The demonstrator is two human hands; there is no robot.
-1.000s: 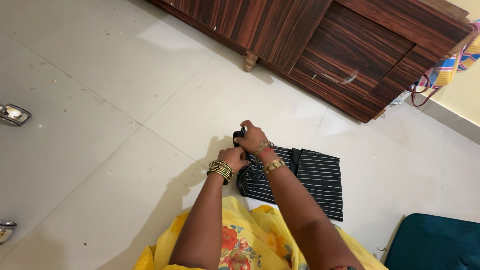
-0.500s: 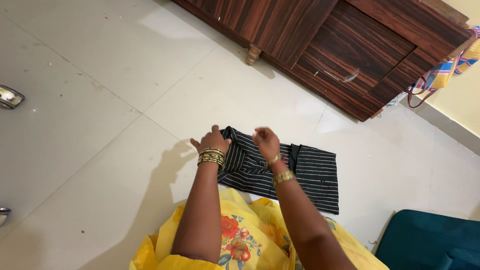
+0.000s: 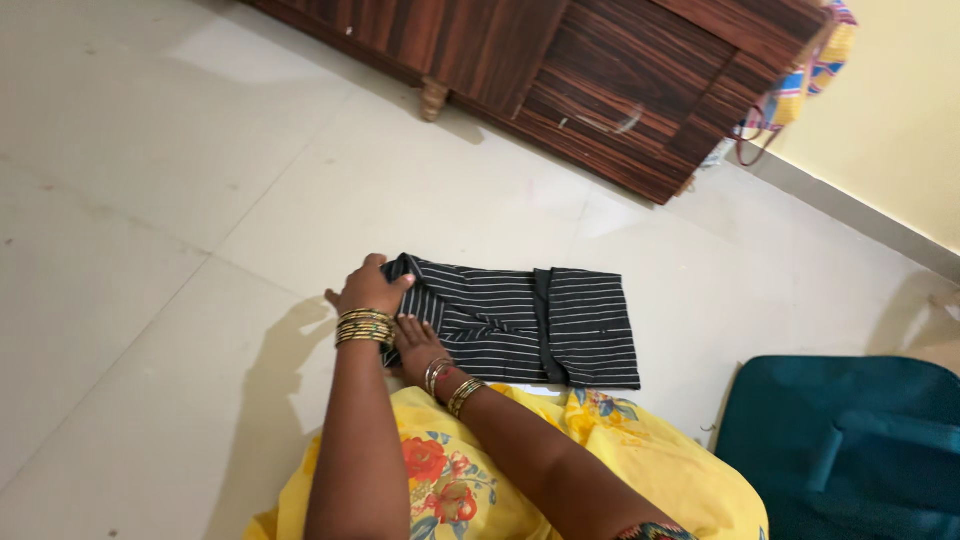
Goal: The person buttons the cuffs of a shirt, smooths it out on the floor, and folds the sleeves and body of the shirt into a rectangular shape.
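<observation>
Currently left hand (image 3: 370, 288) lies flat, fingers together, pressing the left end of the folded black striped shirt (image 3: 520, 322). Right hand (image 3: 417, 345) sits just beside it at the shirt's near-left edge, palm down on the fabric; can't tell if its fingers pinch anything. Shirt lies on the tiled floor (image 3: 200, 200), directly ahead of the yellow floral garment (image 3: 520, 470). Wooden cabinet (image 3: 560, 70) far side, teal cushion (image 3: 850, 440) near right.
</observation>
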